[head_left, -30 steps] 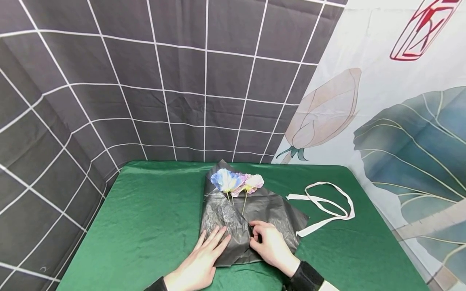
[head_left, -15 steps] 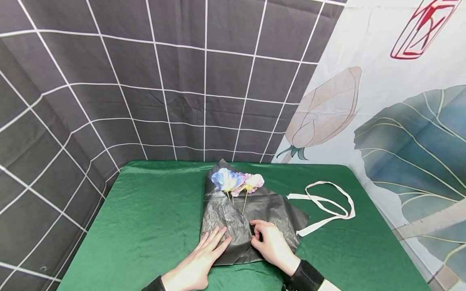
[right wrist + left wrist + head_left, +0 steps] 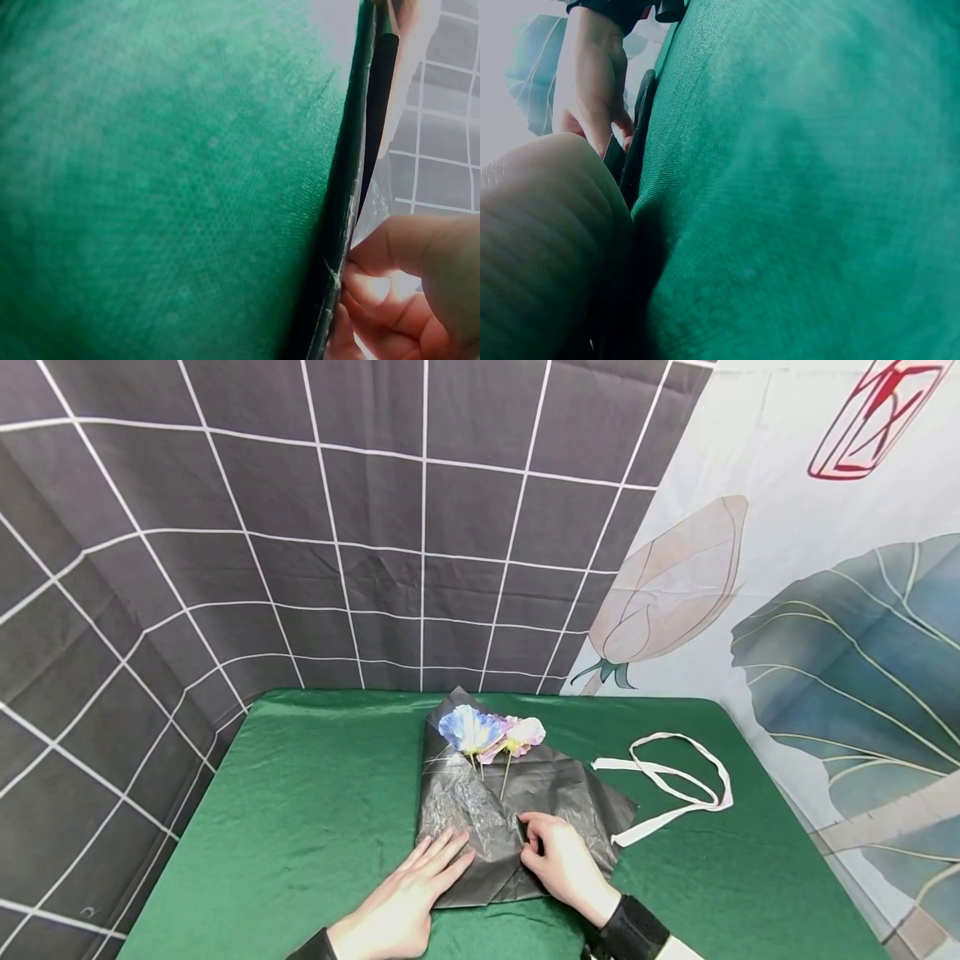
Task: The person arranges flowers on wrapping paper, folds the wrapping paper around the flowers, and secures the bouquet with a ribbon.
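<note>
A sheet of black wrapping paper (image 3: 480,868), partly folded over, lies on the green cloth. Out of its upper part show a blue flower (image 3: 470,727) and pink-white flowers (image 3: 525,735) with thin stems. My left hand (image 3: 408,893) rests with spread, straight fingers on the paper's lower left. To its right my right hand (image 3: 566,864) pinches the edge of the folded layer between thumb and curled forefinger. In the right wrist view the fingers (image 3: 397,247) meet at the paper edge. The left wrist view mostly holds the side of the left hand (image 3: 547,240) and cloth.
A white ribbon (image 3: 678,810) lies looped on the cloth right of the paper, one end close to the paper's right edge. The green-covered table (image 3: 300,793) ends at a dark gridded curtain (image 3: 375,568) behind and a printed flower hanging (image 3: 787,527) at the right.
Both hands stay in nearly the same place. The right hand, still pinching the paper edge, has shifted slightly right; the left hand has barely moved left. Flowers and ribbon are almost unchanged.
</note>
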`<state>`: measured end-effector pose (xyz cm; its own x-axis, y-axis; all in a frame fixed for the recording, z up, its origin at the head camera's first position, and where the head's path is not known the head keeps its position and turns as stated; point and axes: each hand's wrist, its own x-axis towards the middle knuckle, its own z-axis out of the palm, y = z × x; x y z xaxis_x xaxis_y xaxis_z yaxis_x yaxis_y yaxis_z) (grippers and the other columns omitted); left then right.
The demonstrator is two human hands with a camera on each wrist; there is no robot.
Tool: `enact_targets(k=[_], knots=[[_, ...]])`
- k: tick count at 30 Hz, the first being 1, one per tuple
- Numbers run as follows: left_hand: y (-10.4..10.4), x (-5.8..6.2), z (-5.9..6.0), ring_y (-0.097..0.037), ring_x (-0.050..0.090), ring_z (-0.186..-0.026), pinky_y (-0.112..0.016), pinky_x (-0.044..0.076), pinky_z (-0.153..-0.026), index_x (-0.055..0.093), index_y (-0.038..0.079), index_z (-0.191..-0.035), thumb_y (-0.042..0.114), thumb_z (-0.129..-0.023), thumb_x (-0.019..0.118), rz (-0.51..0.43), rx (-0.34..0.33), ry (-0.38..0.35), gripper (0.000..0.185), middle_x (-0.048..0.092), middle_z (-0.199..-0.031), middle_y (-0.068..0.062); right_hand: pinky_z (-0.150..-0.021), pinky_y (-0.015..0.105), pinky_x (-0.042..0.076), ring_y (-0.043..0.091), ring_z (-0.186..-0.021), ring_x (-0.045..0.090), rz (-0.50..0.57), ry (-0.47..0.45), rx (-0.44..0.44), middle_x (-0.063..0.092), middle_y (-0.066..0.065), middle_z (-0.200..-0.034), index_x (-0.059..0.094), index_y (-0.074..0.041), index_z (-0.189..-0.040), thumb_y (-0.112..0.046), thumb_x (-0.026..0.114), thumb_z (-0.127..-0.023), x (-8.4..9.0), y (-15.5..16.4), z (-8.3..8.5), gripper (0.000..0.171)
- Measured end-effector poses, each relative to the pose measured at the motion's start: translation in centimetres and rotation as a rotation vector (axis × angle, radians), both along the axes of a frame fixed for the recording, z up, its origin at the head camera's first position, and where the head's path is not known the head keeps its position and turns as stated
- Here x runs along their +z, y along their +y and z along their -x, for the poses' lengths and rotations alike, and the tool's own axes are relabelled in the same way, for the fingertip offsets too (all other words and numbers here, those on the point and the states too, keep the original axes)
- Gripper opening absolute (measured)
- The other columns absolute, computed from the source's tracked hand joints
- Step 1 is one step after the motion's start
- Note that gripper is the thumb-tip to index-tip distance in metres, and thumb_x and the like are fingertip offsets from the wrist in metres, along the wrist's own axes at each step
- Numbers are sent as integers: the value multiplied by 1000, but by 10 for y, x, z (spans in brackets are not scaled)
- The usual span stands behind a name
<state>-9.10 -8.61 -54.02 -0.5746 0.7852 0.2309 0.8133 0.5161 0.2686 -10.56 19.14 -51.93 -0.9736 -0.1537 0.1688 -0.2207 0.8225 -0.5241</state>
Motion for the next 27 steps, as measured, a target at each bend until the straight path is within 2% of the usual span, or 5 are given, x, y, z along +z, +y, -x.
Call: enact_targets(k=[10, 21, 27], knots=[[-1, -2, 2, -36, 31, -152, -53, 38, -116, 39, 12, -156, -9, -61, 61, 38, -27, -18, 99, 28, -167, -11, -79, 29, 52, 22, -105, 71, -8, 10, 3, 76, 2, -111, 42, -20, -58, -3, 72, -70, -1, 2, 0, 36], [-2, 1, 4, -38, 27, -154, -59, 38, -114, 33, 14, -159, -8, -65, 64, 68, -54, -88, 102, 23, -169, -10, -75, 27, 50, 23, -104, 70, -16, 10, 11, 75, 1, -112, 43, -19, -58, -3, 72, -70, 1, 1, 1, 35], [-3, 9, 5, -35, 17, -157, -58, 28, -118, 22, 16, -163, 6, -70, 67, 126, -65, -201, 103, 13, -172, -8, -73, 27, 48, 23, -102, 69, -28, 17, 13, 75, 1, -112, 45, -18, -59, -3, 72, -70, 1, 1, 1, 33]])
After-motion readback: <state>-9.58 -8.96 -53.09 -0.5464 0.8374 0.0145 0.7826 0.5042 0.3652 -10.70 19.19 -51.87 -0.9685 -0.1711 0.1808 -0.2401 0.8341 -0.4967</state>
